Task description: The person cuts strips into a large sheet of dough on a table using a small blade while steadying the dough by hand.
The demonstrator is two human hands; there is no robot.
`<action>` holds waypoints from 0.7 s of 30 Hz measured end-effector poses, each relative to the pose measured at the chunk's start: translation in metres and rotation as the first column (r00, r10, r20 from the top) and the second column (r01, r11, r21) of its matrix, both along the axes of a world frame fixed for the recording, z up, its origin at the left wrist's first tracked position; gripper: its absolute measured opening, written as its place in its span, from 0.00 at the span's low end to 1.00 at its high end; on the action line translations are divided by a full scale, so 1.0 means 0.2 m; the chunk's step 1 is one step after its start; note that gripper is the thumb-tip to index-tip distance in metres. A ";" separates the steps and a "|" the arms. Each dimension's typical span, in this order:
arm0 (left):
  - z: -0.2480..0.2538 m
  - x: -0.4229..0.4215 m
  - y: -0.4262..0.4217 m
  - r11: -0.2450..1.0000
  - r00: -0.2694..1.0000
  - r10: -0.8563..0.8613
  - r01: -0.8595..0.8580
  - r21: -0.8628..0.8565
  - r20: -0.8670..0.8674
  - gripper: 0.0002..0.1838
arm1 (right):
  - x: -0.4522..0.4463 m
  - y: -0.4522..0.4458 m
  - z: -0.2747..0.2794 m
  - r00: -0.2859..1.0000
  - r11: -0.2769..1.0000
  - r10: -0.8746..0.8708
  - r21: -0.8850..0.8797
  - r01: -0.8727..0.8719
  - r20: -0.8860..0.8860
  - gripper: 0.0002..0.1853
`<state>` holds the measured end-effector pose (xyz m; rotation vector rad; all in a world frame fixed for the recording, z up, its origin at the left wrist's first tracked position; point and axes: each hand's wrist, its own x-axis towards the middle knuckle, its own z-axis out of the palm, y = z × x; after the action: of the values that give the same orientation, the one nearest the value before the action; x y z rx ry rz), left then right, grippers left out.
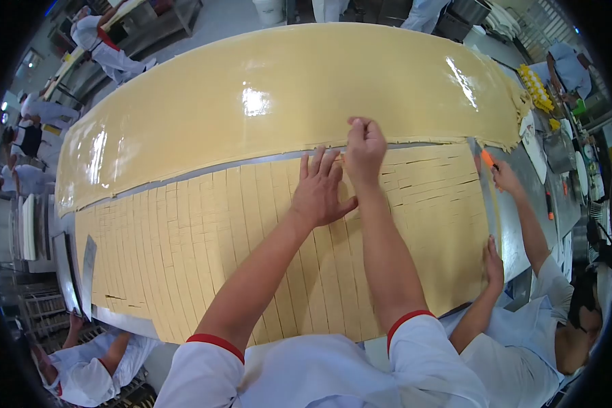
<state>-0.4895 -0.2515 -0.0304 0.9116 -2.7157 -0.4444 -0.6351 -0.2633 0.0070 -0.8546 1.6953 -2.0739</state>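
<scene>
A thin yellow dough sheet (272, 217) lies across the table in front of me, scored into long strips, with shorter cross cuts toward both ends. My left hand (319, 190) rests on it, fingers spread, close to its far edge. Beside it my right hand (365, 149) is closed over that same edge; whatever it may grip is hidden by the fingers. Beyond a narrow strip of bare metal lies a second, glossy, uncut dough sheet (306, 81).
At right, a co-worker's hand holds an orange-handled knife (488, 159) near a long metal strip (484, 190) along the dough's edge. A metal plate (88, 268) lies on the left end, near another co-worker. A metal pot (559, 151) stands at far right.
</scene>
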 end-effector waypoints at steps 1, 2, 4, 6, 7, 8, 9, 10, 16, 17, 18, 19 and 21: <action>-0.06 0.00 -0.01 1.000 1.000 -0.015 0.015 -0.001 -0.021 0.46 | 0.00 -0.01 -0.04 1.000 0.999 -0.001 0.033 0.001 -0.019 0.12; -0.04 -0.01 -0.04 1.000 1.000 -0.009 0.009 -0.010 -0.026 0.46 | 0.00 -0.04 -0.05 0.999 0.998 0.005 0.063 -0.003 -0.040 0.11; -0.01 0.01 -0.02 0.999 0.999 -0.007 0.008 0.031 -0.038 0.44 | 0.04 0.00 0.10 1.000 1.000 0.027 0.010 -0.028 0.015 0.11; 0.06 0.05 -0.03 0.999 0.995 0.037 -0.035 0.022 -0.097 0.46 | 0.05 0.04 0.22 0.988 0.987 0.138 -0.088 -0.132 0.064 0.11; 0.11 0.06 -0.05 0.997 0.984 0.072 -0.073 0.002 -0.164 0.48 | 0.06 0.02 0.22 0.989 0.988 0.134 -0.090 -0.128 0.063 0.11; 0.10 0.08 -0.06 0.998 0.984 0.067 -0.068 0.000 -0.166 0.48 | 0.09 -0.01 0.19 0.988 0.989 0.131 -0.073 -0.125 0.086 0.11; 0.09 0.10 -0.06 0.998 0.987 0.064 -0.067 -0.018 -0.150 0.48 | 0.11 -0.04 0.14 0.985 0.991 0.131 -0.055 -0.125 0.109 0.11; 0.07 0.12 -0.05 0.997 0.989 0.065 -0.070 -0.037 -0.135 0.49 | 0.12 -0.06 0.08 0.986 0.990 0.132 -0.056 -0.127 0.106 0.11; -0.03 0.14 -0.05 1.000 0.993 0.013 -0.014 -0.006 -0.120 0.37 | 0.14 -0.03 0.08 0.982 0.991 0.125 -0.071 -0.116 0.145 0.11; -0.01 0.16 -0.05 1.000 0.992 0.018 -0.018 -0.004 -0.121 0.37 | 0.17 0.00 0.18 0.981 0.990 0.129 -0.068 -0.120 0.144 0.11; 0.05 0.18 -0.04 0.996 0.985 0.091 -0.089 0.016 -0.147 0.39 | 0.19 0.03 0.29 0.975 0.984 0.155 -0.111 -0.138 0.158 0.11; 0.08 0.19 -0.05 0.988 0.973 0.154 -0.150 0.035 -0.172 0.41 | 0.20 0.04 0.35 0.970 0.977 0.173 -0.157 -0.147 0.170 0.11; 0.08 0.22 -0.05 0.982 0.956 0.186 -0.188 0.015 -0.225 0.39 | 0.23 -0.03 0.27 0.975 0.983 0.151 -0.130 -0.131 0.162 0.11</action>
<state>-0.4451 -0.2612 -0.0149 1.0369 -2.3994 -0.4691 -0.5900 -0.2683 0.0609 -0.7821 1.3935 -2.1020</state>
